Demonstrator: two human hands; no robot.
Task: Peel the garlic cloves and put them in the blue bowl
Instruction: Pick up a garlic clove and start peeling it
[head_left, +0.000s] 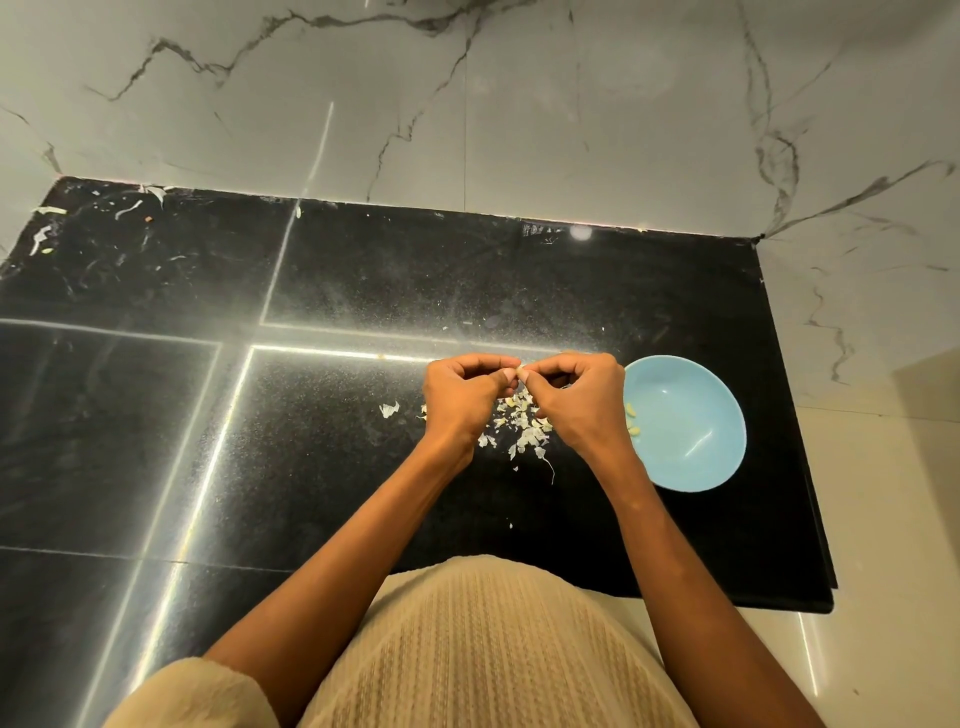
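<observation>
Two bare hands meet above a polished black stone surface (363, 270): left hand (462, 397) and right hand (582, 397) each pinch one small pale garlic clove (518, 371); papery white peel scraps (519, 426) beneath; beside them, round light-blue bowl (696, 452) holds about three peeled yellowish cloves (631, 418)

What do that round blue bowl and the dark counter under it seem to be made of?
The round light-blue bowl looks like glazed ceramic or melamine: smooth, evenly coloured, with soft highlights; the picture cannot settle which. The black speckled counter looks like polished stone, perhaps granite: fine pale flecks and mirror-like streaks of light. The white papery garlic skins on it are thin, dry flakes.
</observation>
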